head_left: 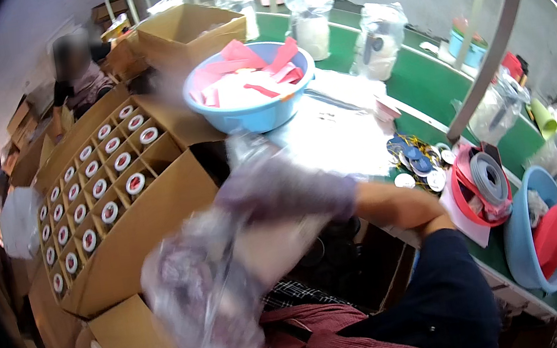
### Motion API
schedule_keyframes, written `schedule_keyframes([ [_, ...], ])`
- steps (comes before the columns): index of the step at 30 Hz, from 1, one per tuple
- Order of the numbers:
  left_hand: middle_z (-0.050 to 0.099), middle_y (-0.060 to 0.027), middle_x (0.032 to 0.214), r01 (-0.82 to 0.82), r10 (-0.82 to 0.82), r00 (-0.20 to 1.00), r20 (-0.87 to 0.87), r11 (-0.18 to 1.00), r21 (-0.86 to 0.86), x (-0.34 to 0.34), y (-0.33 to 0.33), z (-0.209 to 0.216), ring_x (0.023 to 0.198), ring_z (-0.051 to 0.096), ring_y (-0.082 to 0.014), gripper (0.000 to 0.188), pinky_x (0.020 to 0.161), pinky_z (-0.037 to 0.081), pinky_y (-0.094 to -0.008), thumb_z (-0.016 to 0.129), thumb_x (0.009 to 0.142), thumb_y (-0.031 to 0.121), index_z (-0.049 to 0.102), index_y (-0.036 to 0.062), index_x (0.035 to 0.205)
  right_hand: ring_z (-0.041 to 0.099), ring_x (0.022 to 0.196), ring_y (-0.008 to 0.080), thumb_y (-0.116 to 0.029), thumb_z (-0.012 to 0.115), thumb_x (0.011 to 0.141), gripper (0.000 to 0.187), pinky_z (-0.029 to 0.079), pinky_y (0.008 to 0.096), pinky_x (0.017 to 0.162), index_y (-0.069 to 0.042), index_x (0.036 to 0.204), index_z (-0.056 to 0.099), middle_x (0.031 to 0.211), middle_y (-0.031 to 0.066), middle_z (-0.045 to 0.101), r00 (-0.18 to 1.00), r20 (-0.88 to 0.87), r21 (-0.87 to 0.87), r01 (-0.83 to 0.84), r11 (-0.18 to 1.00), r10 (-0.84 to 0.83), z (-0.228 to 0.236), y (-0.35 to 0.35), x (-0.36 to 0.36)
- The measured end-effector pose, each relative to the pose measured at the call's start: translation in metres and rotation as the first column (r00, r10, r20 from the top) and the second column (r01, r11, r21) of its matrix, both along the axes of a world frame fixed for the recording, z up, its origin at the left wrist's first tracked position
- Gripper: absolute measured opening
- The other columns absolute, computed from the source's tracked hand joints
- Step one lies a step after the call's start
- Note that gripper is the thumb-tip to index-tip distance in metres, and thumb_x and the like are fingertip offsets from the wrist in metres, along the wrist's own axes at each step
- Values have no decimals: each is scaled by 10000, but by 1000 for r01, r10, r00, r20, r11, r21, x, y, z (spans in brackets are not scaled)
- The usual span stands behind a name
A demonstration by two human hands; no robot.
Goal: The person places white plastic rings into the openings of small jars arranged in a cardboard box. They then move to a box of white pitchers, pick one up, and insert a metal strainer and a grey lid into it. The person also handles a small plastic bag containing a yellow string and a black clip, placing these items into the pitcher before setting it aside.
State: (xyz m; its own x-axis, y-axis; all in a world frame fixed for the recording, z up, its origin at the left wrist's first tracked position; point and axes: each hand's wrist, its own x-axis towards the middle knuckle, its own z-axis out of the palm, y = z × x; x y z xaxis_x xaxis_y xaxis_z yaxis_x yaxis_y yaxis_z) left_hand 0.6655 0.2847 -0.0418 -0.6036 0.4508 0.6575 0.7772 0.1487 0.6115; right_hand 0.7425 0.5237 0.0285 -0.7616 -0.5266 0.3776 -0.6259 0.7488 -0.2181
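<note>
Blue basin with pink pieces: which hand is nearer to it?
Right. The right hand is just below the blue basin in the picture; the left hand, blurred at the clear bag, is lower and farther off.

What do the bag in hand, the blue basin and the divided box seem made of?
Bag: probably thin plastic; glossy, with see-through creases, though blurred.
Basin: likely smooth plastic, from its even colour and soft sheen.
Box: matte cardboard, from its brown walls and flaps.

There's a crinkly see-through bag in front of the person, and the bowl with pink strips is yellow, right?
Not quite: the bowl with pink strips is light blue, as the head view shows. The see-through bag part is right.
</note>
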Motion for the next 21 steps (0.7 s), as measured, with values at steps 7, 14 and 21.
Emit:
schedule_keyframes([
  [7, 631, -126, 1232, -444, 432, 889, 150, 894, 59, -28, -142, -30, 1130, 595, -242, 341, 974, 444, -339, 577, 921, 94, 604, 27, 1255, 543, 1150, 273, -159, 662, 835, 555, 442, 389, 957, -68, 1350, 476, 1190, 115, 558, 785, -94, 53, 618, 784, -613, 38, 169, 17],
  [14, 681, -152, 1066, -839, 840, 543, 24, 543, -30, -10, -366, -110, 1017, 642, -273, 221, 902, 491, -351, 589, 942, 150, 654, 41, 1123, 498, 1211, 288, -117, 644, 847, 570, 397, 404, 1009, -59, 1380, 452, 1262, 130, 525, 671, -181, 76, 738, 670, -719, -101, 229, -93],
  [21, 559, -193, 1326, -819, 960, 230, 161, 280, -500, -98, -472, -140, 1238, 530, -338, 586, 1033, 435, -418, 722, 835, 314, 530, 79, 1336, 453, 1272, 302, -76, 627, 859, 587, 352, 418, 1062, -51, 1410, 427, 1333, 144, 492, 613, -216, 72, 787, 613, -760, -121, 231, -141],
])
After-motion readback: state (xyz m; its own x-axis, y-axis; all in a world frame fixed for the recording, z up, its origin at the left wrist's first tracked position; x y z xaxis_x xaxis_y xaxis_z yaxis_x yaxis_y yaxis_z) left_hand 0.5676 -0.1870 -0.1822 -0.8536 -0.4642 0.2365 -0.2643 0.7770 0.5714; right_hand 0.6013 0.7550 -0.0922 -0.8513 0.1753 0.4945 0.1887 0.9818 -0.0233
